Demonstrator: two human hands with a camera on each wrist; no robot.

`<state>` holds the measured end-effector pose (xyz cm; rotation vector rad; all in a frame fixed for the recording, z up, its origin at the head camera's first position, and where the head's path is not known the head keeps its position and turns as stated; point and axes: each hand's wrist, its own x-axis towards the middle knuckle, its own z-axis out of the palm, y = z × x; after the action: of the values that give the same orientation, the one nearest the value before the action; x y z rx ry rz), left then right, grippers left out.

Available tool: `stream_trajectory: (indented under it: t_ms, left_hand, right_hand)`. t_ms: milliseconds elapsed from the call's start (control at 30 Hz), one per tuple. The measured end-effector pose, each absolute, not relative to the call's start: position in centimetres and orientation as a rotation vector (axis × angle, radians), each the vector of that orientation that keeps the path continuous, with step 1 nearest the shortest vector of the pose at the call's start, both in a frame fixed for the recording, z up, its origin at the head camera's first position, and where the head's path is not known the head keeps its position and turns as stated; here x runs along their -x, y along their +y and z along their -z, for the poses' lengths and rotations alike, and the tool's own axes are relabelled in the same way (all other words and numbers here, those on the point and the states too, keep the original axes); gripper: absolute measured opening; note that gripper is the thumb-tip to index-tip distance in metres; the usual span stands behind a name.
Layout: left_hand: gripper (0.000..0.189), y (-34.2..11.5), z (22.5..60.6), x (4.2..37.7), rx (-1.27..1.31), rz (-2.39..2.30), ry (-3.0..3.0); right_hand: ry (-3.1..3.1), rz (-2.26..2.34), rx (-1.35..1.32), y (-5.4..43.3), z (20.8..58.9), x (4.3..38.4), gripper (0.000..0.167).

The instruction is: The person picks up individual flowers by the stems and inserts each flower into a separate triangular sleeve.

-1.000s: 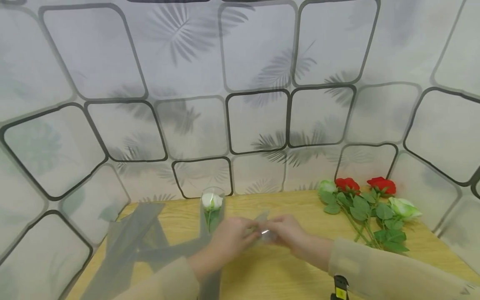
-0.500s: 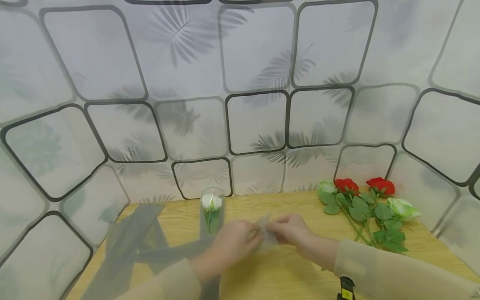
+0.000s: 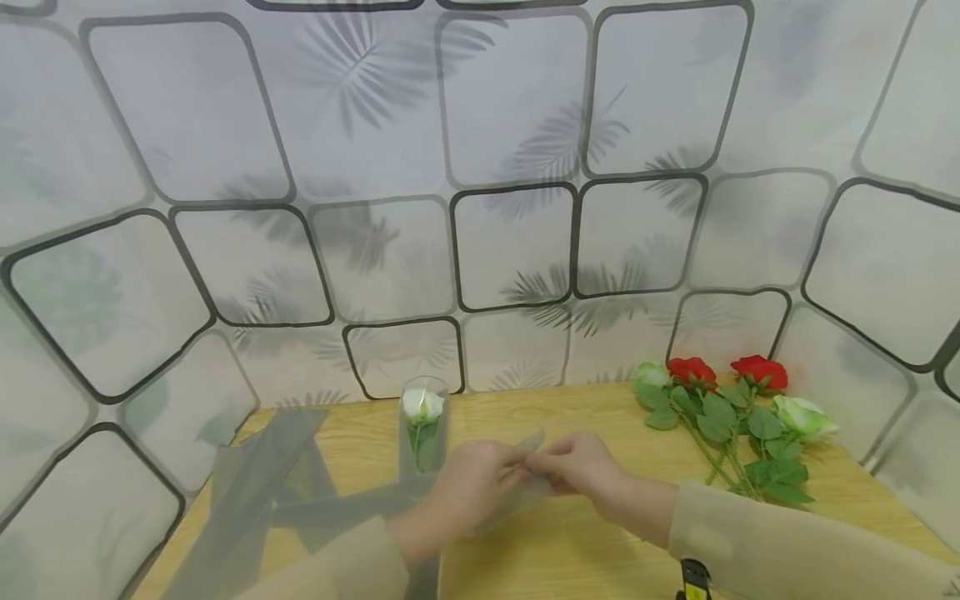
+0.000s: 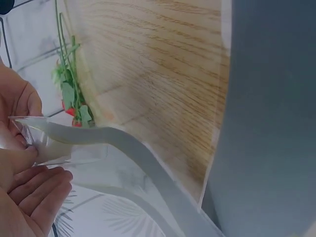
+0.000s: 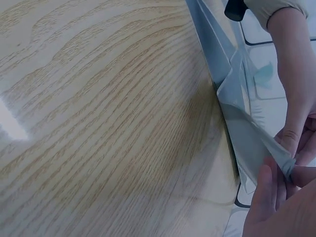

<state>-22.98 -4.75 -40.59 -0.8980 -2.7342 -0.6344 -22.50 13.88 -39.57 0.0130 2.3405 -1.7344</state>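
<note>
My left hand point(image 3: 472, 483) and right hand point(image 3: 585, 467) meet over the middle of the table, both pinching the end of a translucent plastic flower sleeve point(image 4: 133, 148) with grey edges. From the right wrist view, the folded film point(image 5: 247, 133) runs into the fingertips of both hands. The left thumb presses the clear end of the film in the left wrist view, with the right fingers just beside it. Left of my hands, a white rose point(image 3: 423, 406) lies inside a similar clear-fronted sleeve point(image 3: 407, 454). Fingers partly hide the exact folds at the sleeve's end.
Several grey sleeves point(image 3: 255, 475) lie overlapped at the left of the wooden table point(image 3: 570, 542). At the right rest red roses point(image 3: 760, 372) and pale green-white roses point(image 3: 806, 417) with leafy stems. A patterned curtain point(image 3: 517, 242) encloses the back and sides.
Between my hands the film has shifted and turned a little; the fingertips parted slightly, then came close together again. The rose, loose sleeves and other flowers stay put.
</note>
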Motion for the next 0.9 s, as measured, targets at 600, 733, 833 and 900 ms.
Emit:
stream_trajectory:
  t_ms: [600, 733, 833, 900]
  left_hand:
    - [0.007, -5.3, 40.8, 23.4, 0.822, 0.756, -2.714]
    - [0.006, -5.6, 40.6, 23.6, 0.826, 0.725, -2.697]
    - [0.006, -5.9, 40.5, 23.8, 0.846, 0.697, -2.702]
    - [0.006, -6.1, 40.3, 24.0, 0.87, 0.674, -2.705]
  right_hand:
    - [2.282, 1.795, -0.011, 15.2, 41.7, 22.9, 0.018]
    - [2.286, 1.789, -0.041, 15.6, 42.1, 22.9, 0.018]
    - [2.283, 1.775, -0.049, 15.8, 42.4, 22.9, 0.018]
    - [2.271, 1.779, -0.053, 16.0, 42.6, 22.8, 0.018]
